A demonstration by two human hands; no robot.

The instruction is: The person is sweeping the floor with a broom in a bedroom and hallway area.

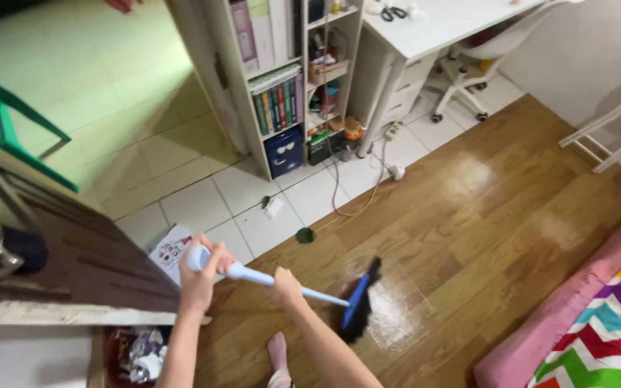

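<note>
Broom (310,291) low on wood floor (468,215), black bristles near own foot. Left hand (199,276) wraps handle top, right hand (285,286) grips mid-shaft, fingers of both closed tight. Probably best: short strokes, bristles flat, sweep toward green scrap (305,235) on tiles.

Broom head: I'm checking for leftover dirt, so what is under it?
The broom head rests on glossy wood floor. Its black bristles cover the spot beneath, so any dirt there cannot be seen.
</note>
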